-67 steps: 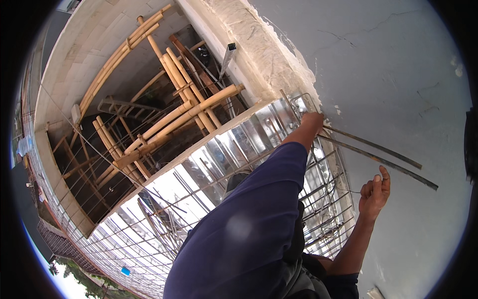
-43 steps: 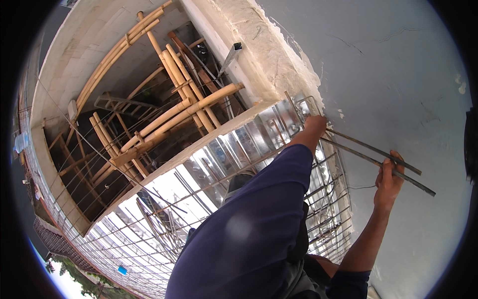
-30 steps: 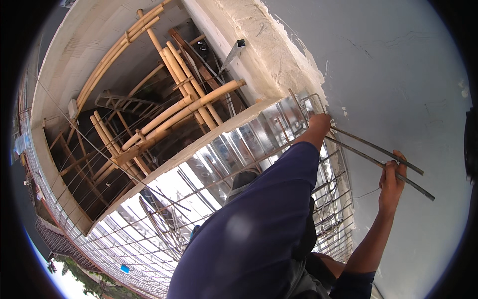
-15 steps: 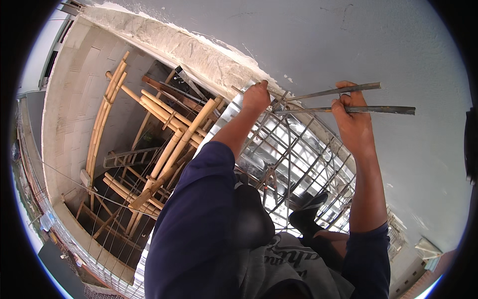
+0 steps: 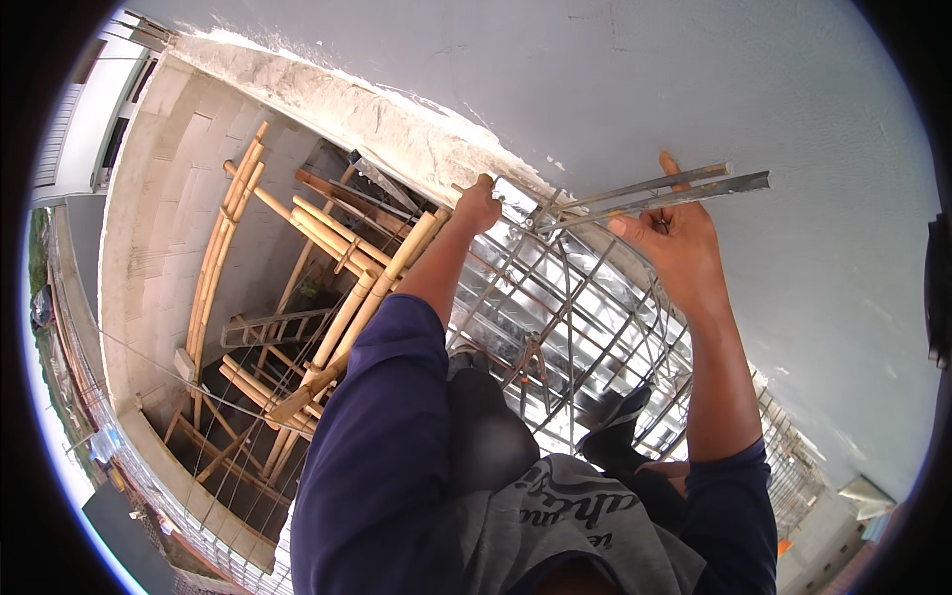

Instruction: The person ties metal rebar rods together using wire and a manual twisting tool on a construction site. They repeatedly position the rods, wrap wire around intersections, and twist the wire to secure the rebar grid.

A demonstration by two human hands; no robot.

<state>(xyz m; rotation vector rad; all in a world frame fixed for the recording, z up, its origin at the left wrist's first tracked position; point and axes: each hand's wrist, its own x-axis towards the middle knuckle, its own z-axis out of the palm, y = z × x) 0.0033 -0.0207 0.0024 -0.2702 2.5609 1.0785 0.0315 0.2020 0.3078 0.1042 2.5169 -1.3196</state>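
Note:
My left hand (image 5: pixel 478 208) is closed at the edge of the rough concrete beam, by the upper end of the steel rebar grid (image 5: pixel 567 297). A short thin end pokes out beside its fingers; what they hold is hidden. Two long grey steel bars (image 5: pixel 729 184) rise from the grid's corner and spread slightly toward the right. Around these bars is my right hand (image 5: pixel 686 243), with the index finger stretched up behind them and the thumb held apart. Lower on the grid rests a pair of pincers (image 5: pixel 533 359) with orange on the handles.
A smooth grey wall (image 5: pixel 793 109) fills the right side. Shiny metal sheeting (image 5: pixel 506 332) shows beneath the grid, where my shoe (image 5: pixel 615 421) stands. To the left is a deep opening with bamboo scaffolding (image 5: pixel 347 307), a ladder (image 5: pixel 273 327) and a block wall (image 5: pixel 164 198).
My right hand has loosened from the bars, its index finger and thumb now spread. My left hand has moved slightly left and down, still closed. The view has shifted a little.

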